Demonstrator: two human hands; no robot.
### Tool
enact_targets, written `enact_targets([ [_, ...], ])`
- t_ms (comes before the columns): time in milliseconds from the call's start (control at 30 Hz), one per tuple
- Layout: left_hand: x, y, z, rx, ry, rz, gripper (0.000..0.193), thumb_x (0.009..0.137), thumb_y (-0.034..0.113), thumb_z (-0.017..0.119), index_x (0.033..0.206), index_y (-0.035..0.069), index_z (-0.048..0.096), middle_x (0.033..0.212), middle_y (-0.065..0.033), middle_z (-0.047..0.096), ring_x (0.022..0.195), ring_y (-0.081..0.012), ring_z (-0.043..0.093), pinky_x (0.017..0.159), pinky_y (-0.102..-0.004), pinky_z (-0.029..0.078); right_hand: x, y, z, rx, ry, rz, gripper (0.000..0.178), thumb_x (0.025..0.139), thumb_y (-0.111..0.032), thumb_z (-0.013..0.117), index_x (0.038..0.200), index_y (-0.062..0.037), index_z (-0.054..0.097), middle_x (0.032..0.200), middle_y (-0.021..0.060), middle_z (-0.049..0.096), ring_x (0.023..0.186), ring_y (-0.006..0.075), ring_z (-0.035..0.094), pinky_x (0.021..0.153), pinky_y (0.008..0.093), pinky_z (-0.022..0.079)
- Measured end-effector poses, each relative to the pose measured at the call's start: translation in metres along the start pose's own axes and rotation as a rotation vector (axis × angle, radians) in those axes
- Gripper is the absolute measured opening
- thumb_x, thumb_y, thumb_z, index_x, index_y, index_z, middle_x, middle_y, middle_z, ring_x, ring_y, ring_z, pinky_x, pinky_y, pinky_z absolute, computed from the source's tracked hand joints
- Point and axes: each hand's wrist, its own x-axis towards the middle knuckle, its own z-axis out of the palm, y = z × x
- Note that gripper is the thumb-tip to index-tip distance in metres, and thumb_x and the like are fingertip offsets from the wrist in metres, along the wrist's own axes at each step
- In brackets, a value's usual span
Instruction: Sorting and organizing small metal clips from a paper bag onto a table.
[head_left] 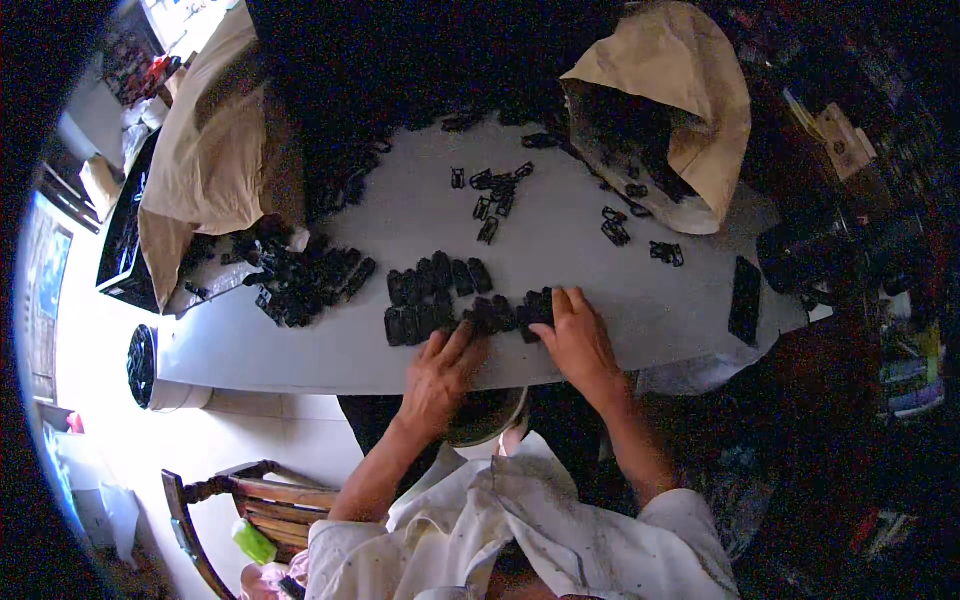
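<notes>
Small black plastic pieces [416, 287] stand side by side in two short rows near the table's front edge. My left hand [436, 383] reaches in from below, its extended fingertips touching the front row; its thumb side is blurred. At that row's right end, my right hand [582, 350] has thumb and fingers closed around a black plastic piece [535, 314]. More black pieces [490, 314] lie between my two hands. What exactly the pieces are is too dark to make out.
The grey table [300, 355] carries a heap of black pieces [305, 280] at left and loose black frames [497, 190] farther back. A brown paper bag [710, 110] lies open at back right, another paper bag [215, 150] at left. A wooden chair [270, 500] stands lower left.
</notes>
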Motion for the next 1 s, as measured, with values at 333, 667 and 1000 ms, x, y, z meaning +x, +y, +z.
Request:
enact_targets([
  [333,-0.004,-0.010,-0.007,0.065,0.051,-0.061,0.040,0.067,0.004,0.052,0.106,0.004,0.056,0.119,-0.0107,0.050,0.087,-0.0292,0.050,0.073,-0.0357,0.047,0.001,-0.018,-0.001,0.075,-0.090,0.044,0.055,0.078,-0.021,0.065,0.116,0.0107,0.043,0.119,0.0279,0.044,0.109,0.0395,0.046,0.092,0.0395,0.040],
  [667,-0.005,-0.016,-0.012,0.053,0.068,-0.076,0.037,0.068,0.004,0.052,0.105,0.004,0.057,0.119,-0.0118,0.050,0.086,-0.0303,0.050,0.074,-0.0372,0.046,0.004,-0.011,0.012,0.050,0.072,-0.131,0.054,0.076,-0.020,0.066,0.116,0.0088,0.044,0.112,0.0234,0.047,0.100,0.0377,0.050,0.085,0.0405,0.043],
  [1000,0.008,-0.017,-0.029,-0.097,0.133,-0.099,0.032,0.066,-0.001,0.061,0.097,0.004,0.059,0.109,-0.0137,0.053,0.087,-0.0336,0.051,0.073,-0.0400,0.046,0.072,0.013,-0.002,-0.018,-0.040,-0.153,0.031,0.079,-0.009,0.059,0.110,-0.0054,0.056,0.091,0.0142,0.051,0.083,0.0320,0.056,0.070,0.0388,0.048],
])
